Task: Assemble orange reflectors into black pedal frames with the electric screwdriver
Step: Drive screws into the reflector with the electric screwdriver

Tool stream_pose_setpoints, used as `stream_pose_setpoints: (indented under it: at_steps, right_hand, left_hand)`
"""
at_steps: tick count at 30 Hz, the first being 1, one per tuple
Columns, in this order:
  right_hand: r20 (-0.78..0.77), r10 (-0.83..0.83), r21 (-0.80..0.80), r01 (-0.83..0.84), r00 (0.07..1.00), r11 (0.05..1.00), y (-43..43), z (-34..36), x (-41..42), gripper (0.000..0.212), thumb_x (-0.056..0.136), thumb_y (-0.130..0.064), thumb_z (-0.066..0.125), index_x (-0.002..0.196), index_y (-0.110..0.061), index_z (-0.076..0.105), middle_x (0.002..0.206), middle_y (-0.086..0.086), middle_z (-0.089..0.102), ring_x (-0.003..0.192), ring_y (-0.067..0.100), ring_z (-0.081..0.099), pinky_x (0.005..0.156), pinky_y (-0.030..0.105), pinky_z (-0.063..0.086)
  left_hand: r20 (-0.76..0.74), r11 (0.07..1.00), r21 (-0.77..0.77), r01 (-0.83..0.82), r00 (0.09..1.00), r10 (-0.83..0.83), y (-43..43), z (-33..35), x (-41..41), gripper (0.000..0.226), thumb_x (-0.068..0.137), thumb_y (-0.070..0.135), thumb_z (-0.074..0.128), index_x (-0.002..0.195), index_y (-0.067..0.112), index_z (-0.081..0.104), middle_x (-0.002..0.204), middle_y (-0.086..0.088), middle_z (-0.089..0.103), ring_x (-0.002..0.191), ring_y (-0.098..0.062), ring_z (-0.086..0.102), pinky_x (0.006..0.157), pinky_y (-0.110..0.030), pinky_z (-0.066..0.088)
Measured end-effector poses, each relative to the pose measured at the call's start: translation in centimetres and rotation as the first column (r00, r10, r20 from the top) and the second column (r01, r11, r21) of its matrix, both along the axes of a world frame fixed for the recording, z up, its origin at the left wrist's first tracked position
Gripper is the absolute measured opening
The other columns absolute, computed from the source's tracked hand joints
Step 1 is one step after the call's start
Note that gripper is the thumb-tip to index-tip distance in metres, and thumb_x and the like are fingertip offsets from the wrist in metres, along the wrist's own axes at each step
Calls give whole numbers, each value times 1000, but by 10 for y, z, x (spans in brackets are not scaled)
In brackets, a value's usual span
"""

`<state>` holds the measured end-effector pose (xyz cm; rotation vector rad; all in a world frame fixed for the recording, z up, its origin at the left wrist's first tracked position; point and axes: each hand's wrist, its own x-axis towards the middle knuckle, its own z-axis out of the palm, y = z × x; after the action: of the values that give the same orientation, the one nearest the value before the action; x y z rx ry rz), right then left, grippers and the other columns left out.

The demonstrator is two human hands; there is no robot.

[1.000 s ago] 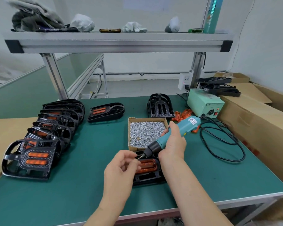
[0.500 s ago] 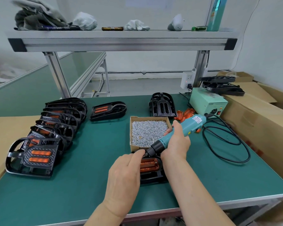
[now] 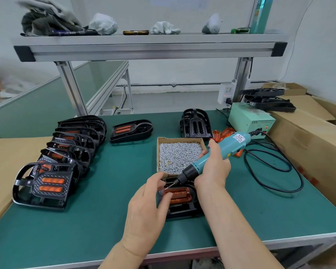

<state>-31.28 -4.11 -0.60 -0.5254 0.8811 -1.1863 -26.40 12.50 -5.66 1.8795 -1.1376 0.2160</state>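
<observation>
Sitting in the middle of the green counter (image 3: 105, 220), near its front edge, is the black pedal frame (image 3: 182, 212) with the orange reflector (image 3: 180, 197) lying in it. The right hand (image 3: 211, 169) has its fingers wrapped tight around the electric screwdriver (image 3: 221, 150). The tool leans over, and its thin bit points down at the reflector's left corner. The left hand (image 3: 147, 206) curls its fingers around the left end of the frame, with the thumb touching the reflector. Just behind the frame is a box of screws (image 3: 159, 152), and the tool crosses over its front corner. Farther back an empty frame (image 3: 195, 124) stands up, with loose reflectors (image 3: 224, 132) beside it. A green power box (image 3: 248, 121) sits there too, and a black cable (image 3: 279, 168) loops on the right. On the left a row of finished pedals (image 3: 66, 150) lean on each other, and one pedal (image 3: 131, 130) lies alone behind them. The shelf (image 3: 144, 47) above holds gloves and cloths. The left hand hides the frame's left end, and the right wrist hides its right side. The bit's tip is too small to show if a screw is on it. Half a second ago the left fingers lay over the tip and hid it. Now they are pulled back and the tip shows.
</observation>
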Motion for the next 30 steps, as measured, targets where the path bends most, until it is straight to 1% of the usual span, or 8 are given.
stream_pose_setpoints:
  at_steps: [2,5,7,9,11,15,18,30]
  right_hand:
    - [2,-10,-43,10,1000,999,-1,0,0,17,89,-23,72,91,-16,57,50,-9,56,45,4,54,45,18,46]
    - [7,-36,-139,36,999,990,1,2,2,18,89,-22,72,90,-17,55,53,-8,56,47,6,52,47,18,45]
    - [-7,-47,-210,44,999,977,4,5,3,19,88,-22,73,88,-17,54,54,-7,56,48,7,51,47,19,44]
    - [-35,-51,-296,39,998,954,8,7,6,20,88,-22,73,85,-17,54,55,-6,56,48,7,51,47,20,44]
    - [-66,-50,-393,20,997,919,15,8,9,20,86,-26,73,82,-19,55,57,-4,57,49,10,51,49,21,45]
    - [-110,-34,-517,-28,993,856,28,9,17,23,77,-39,74,84,-23,60,64,3,59,55,16,54,52,26,47]
    - [-167,-55,-573,-51,984,818,32,8,21,24,75,-43,74,80,-25,58,69,13,60,58,24,55,56,38,49]
    - [-197,-9,-614,-116,980,780,37,2,26,26,75,-46,73,79,-25,57,60,-7,58,52,13,55,53,25,46]
  left_hand:
    - [-89,999,42,26,996,-23,5,-1,4,72,75,42,78,129,58,34,117,35,54,112,11,51,95,-2,31]
    - [-148,979,186,86,987,-59,13,-7,12,93,62,70,70,135,66,13,132,49,26,128,16,28,106,-10,24]
    - [-145,960,261,98,988,-61,13,-8,15,104,57,75,68,140,58,8,128,53,18,124,25,18,106,-19,25]
    - [-121,951,289,109,990,-77,9,-8,15,103,56,73,68,136,61,4,121,50,23,118,29,17,101,-21,24]
    - [-94,945,306,117,991,-92,7,-8,16,100,58,72,65,138,58,8,118,47,28,117,26,21,100,-20,23]
    - [-43,927,364,91,996,-81,7,-14,20,96,61,78,55,143,31,34,126,26,32,123,2,31,106,-20,20]
    - [-35,925,367,94,996,-87,7,-15,19,89,63,79,52,136,28,42,124,24,34,120,2,31,104,-20,20]
    - [-24,931,351,95,995,-92,6,-14,20,65,69,75,54,115,29,55,118,22,41,111,-1,39,99,-24,28]
